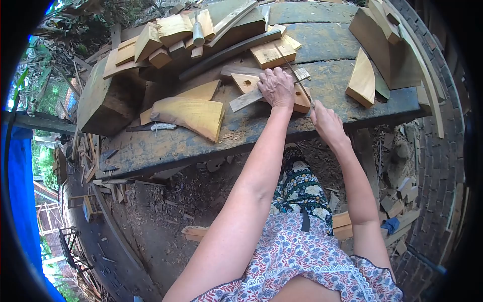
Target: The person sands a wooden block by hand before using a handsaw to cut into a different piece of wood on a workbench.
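Observation:
My left hand (277, 88) presses down on a pale wooden block (242, 81) with a round hole in it, fingers bent over it. A flat grey wooden strip (245, 100) sticks out to the left from under that hand. My right hand (328, 123) is closed round the handle of a saw-like tool (293, 70). Its long thin dark blade points away from me and crosses the block's right end, just right of my left hand. I cannot make out teeth on it. Beyond my left hand lies another light wooden block (273, 54).
Everything rests on a worn wooden workbench (201, 147). Curved wood pieces (188, 113) lie to the left, one wedge (361, 80) to the right. A wooden mallet (197, 34) and blocks are piled on a big timber (108, 100). Scraps (405, 186) litter the ground.

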Motion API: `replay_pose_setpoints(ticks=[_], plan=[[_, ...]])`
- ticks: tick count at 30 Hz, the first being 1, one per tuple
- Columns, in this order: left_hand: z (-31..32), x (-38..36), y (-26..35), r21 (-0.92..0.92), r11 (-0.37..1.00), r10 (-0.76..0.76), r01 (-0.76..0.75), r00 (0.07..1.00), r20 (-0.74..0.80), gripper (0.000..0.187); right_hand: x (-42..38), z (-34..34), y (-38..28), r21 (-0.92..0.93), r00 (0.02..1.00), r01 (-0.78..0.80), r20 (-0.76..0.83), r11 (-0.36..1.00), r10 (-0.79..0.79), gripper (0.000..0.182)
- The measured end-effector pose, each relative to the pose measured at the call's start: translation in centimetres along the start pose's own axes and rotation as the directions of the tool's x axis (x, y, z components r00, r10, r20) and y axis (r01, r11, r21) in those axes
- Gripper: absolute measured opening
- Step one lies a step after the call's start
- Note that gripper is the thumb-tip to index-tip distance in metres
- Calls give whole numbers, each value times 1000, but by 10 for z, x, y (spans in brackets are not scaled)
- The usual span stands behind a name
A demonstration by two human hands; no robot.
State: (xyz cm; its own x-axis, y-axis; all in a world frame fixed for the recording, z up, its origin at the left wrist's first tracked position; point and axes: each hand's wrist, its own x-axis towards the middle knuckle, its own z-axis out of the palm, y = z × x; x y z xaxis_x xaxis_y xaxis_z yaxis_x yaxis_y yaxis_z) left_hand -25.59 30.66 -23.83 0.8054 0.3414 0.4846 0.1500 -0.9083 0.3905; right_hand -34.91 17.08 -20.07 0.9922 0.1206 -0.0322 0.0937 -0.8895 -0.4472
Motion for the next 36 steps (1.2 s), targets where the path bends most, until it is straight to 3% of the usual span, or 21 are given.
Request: replay_pose_setpoints(ticks=[3, 10, 16, 21, 27, 29, 36], plan=[[-3, 0, 1, 10, 1000, 8, -9, 1000, 20, 23, -9, -2, 4, -8, 1000, 18, -10, 1000, -18, 17], [2, -1, -1, -20, 1000, 7, -7, 1000, 13, 23, -102, -27, 19, -10, 981, -153, 120, 988, 153, 15], [1, 0, 0, 17, 1000, 10, -10, 1000, 9, 23, -43, -16, 12, 3, 998, -31, 49, 1000, 30, 16], [0, -1, -1, 32, 999, 22, -23, 1000, 6, 21, 7, -4, -5, -6, 999, -27, 22, 1000, 27, 17], [1, -1, -1, 9, 1000, 10, -10, 1000, 21, 23, -66, -23, 8, 11, 991, -76, 113, 997, 74, 17], [2, -1, -1, 3, 1000, 4, -4, 1000, 28, 22, -89, -27, 13, -5, 973, -178, 149, 984, 177, 16], [-1, -1, 1, 29, 1000, 7, -7, 1000, 11, 23, -49, -19, 9, 6, 993, -87, 77, 996, 86, 17]])
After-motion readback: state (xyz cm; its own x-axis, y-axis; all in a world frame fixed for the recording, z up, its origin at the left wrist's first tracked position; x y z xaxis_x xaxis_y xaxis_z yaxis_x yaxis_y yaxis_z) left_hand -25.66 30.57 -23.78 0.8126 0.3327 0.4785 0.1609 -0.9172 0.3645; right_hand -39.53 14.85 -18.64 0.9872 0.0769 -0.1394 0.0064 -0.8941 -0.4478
